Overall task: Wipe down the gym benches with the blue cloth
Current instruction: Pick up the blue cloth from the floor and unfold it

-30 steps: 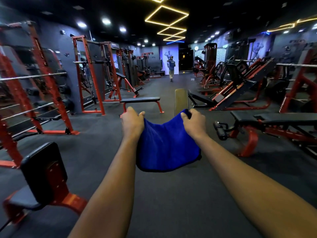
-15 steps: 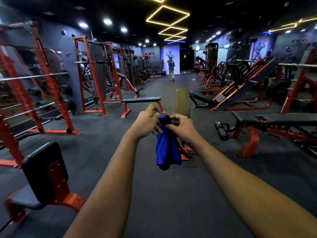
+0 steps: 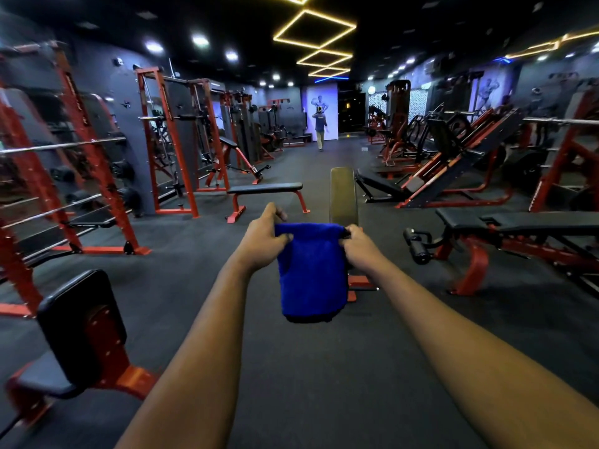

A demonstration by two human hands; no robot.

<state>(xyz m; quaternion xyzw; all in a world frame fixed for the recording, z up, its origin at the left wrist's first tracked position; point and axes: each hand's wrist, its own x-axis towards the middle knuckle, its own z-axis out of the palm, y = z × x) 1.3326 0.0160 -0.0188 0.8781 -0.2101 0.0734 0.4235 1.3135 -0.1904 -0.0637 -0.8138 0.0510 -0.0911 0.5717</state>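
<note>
While both arms are reaching forward, left hand [image 3: 262,239] and right hand [image 3: 361,244] are pinching the blue cloth [image 3: 311,270] by its top edge; cloth hanging folded above the floor, in front of a bench [image 3: 343,196].

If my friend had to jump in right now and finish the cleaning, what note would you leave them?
Left hand: pinches the top left corner of the blue cloth.
Right hand: pinches the top right corner.
Cloth: hangs in the air between the hands and touches no bench.
Benches: the narrow bench is straight ahead, behind the cloth. The flat bench is ahead to the left, and the adjustable bench is on the right.
Done: the cloth is in hand; no wiping shows.
Left: step up, probably to the narrow bench first, wipe its pad, then do the others.
</note>
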